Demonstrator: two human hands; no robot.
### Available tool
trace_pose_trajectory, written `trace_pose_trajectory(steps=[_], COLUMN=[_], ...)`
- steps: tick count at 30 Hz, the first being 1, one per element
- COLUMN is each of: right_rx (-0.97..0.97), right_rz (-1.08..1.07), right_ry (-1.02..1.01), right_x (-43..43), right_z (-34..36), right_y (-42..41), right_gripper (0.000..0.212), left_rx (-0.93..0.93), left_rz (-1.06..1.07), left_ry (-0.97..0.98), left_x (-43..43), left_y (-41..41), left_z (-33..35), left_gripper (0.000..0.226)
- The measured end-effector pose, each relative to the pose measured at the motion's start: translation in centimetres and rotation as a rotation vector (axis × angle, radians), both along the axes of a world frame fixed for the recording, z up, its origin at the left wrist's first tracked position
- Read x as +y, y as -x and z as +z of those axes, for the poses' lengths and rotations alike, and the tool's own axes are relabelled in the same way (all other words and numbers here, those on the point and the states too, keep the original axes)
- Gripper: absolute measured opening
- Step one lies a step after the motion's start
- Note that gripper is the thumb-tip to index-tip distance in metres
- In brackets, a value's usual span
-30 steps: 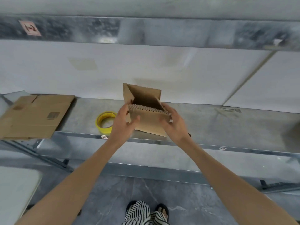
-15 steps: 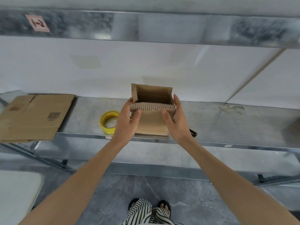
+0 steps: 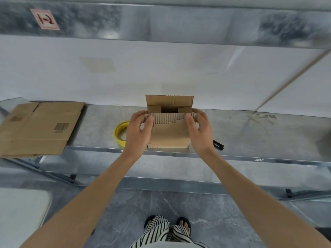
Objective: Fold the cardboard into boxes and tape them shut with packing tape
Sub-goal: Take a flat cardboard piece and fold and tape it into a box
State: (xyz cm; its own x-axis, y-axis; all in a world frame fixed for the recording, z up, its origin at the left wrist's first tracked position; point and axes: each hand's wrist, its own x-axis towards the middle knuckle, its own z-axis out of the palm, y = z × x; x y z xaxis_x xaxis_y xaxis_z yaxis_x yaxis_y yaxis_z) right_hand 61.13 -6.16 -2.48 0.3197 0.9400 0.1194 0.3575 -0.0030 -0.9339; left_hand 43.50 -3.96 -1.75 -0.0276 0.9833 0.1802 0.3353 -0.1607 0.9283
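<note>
A small brown cardboard box [image 3: 169,135] stands on the metal shelf [image 3: 250,138], squared up, its top open and its far flap upright. My left hand [image 3: 138,133] grips the box's left side, thumb on the torn near flap. My right hand [image 3: 199,131] grips the right side, thumb on the same flap, fingers curled over the far corner. A yellow roll of packing tape [image 3: 120,130] lies on the shelf just left of my left hand, partly hidden by it.
Flat sheets of cardboard [image 3: 38,127] lie stacked at the shelf's left end, overhanging its edge. A black tool [image 3: 218,144] pokes out from behind my right wrist near the shelf's front edge. A white wall closes the back. A white surface [image 3: 19,215] sits low left.
The box has been turned and squared from a skewed, half-flattened shape into a rectangle facing me. Both hands have shifted to its sides and the inner flaps now show folded inward.
</note>
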Motion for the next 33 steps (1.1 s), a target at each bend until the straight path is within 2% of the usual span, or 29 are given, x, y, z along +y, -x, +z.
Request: trace_pose_trajectory(steps=[1,3,5,6,8,10,13,14,18,21,25,27,30,31,33], right_rx=[-0.006,0.019,-0.003,-0.061,-0.234,-0.349,-0.402,-0.431,-0.717,-0.884,-0.827,-0.791,-0.759,-0.754,-0.752], right_rz=[-0.034,-0.040,0.021,0.065,0.145,0.148,0.129,0.131,0.164,0.336,0.398,0.390,0.387,0.389,0.388], right_ry=[0.015,0.059,0.072,0.066,0.024,-0.044,-0.082,-0.097,-0.111,0.003,-0.011,-0.020,-0.016,-0.013,-0.017], right_x=[0.3,0.8,1.2,1.4,1.8,2.1,2.0,1.9,2.2,2.7,2.9,2.9,3.0,3.0,2.9], right_z=[0.0,0.0,0.4,0.7,1.3,1.6,1.3,1.1,1.8,2.6,2.2,1.9,1.8,1.8,1.9], right_y=[0.0,0.0,-0.3,-0.5,-0.8,-1.2,-1.5,-1.6,-1.4,-0.3,0.9,0.8,0.8,0.9,1.0], right_gripper=[0.019,0.035,0.060,0.068,0.070,0.056,0.018,0.012,0.016,0.041,0.043,0.042,0.040,0.040,0.039], left_rx=[0.036,0.084,0.105,0.143,0.224,0.293,0.375,0.391,0.421,0.413,0.364,0.298,0.296,0.369,0.647], left_rz=[0.018,0.014,-0.063,-0.113,-0.187,-0.192,-0.212,-0.220,-0.221,-0.219,-0.189,-0.082,0.007,-0.021,-0.177], left_ry=[0.001,0.030,0.071,0.064,0.006,-0.083,-0.228,-0.239,-0.251,-0.258,-0.267,-0.206,0.108,0.238,0.420], left_x=[0.5,1.4,2.1,2.5,3.0,3.4,3.6,3.5,3.8,4.1,3.9,3.7,3.7,3.8,3.4], left_y=[0.0,0.3,0.5,0.6,0.7,0.9,1.5,1.6,1.5,1.3,1.8,2.5,4.3,5.0,6.4], left_z=[-0.1,-0.3,-0.2,-0.1,0.2,0.3,-0.6,-0.9,-1.4,-1.1,-0.7,-0.7,-1.7,-2.3,-3.2], left_gripper=[0.021,0.012,0.052,0.065,0.073,0.065,0.034,0.029,0.027,0.026,0.027,0.029,0.034,0.034,0.023])
